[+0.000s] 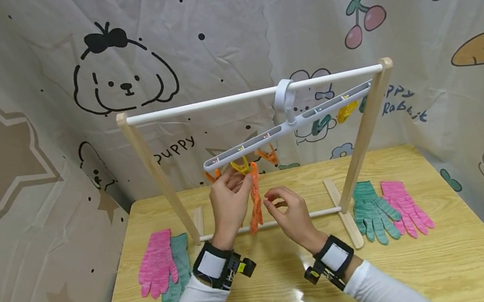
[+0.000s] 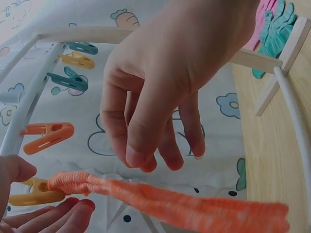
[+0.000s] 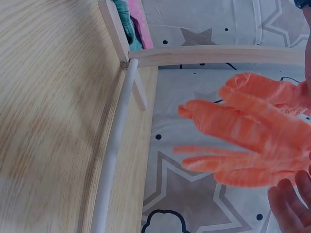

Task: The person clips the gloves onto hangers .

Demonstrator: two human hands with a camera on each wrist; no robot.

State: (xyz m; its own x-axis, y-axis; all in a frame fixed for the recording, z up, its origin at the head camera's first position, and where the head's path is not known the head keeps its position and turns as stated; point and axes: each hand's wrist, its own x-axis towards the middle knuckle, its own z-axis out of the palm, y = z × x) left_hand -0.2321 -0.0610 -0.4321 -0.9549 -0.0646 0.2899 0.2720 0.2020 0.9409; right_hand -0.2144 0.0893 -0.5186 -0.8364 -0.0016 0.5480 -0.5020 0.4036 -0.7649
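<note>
Head view: writing first. "puppy" (image 1: 175, 150) reads clearly in black on the pale cartoon-print fabric backdrop (image 1: 221, 30). Right side, bluish lettering "ppy Rabbit" (image 1: 405, 105) sits next to the slanted pale wooden post (image 1: 366, 137); its first letters can't be read. Your black wrist straps (image 1: 213, 265) have white panels; any print on the small attached cameras (image 1: 245, 267) is too small to make out.

Your left hand (image 1: 231, 199) is up at the yellow plastic clip (image 2: 36, 198), thumb on one side, fingers on the other. Can't tell whether you're pinching it or just bracketing it. The orange knitted glove (image 1: 255, 202) hangs from that clip, fingers down, in front of the lower white rod (image 1: 316, 214).

Your right hand (image 1: 293, 212) is just beside the glove, apart from it, fingers loosely bent, thumb tip close to the index fingertip, holding nothing.

The clip is under the tilted pale grey plastic rail (image 1: 248, 146), which hangs from the white top rod (image 1: 209, 105). An orange plastic clip (image 2: 43, 128) is next along. On the yellow wood-grain table (image 1: 268, 297): pink knitted glove (image 1: 156, 260) over a teal one to your left, green knitted glove (image 1: 371, 212) partly over a pink one to your right.
</note>
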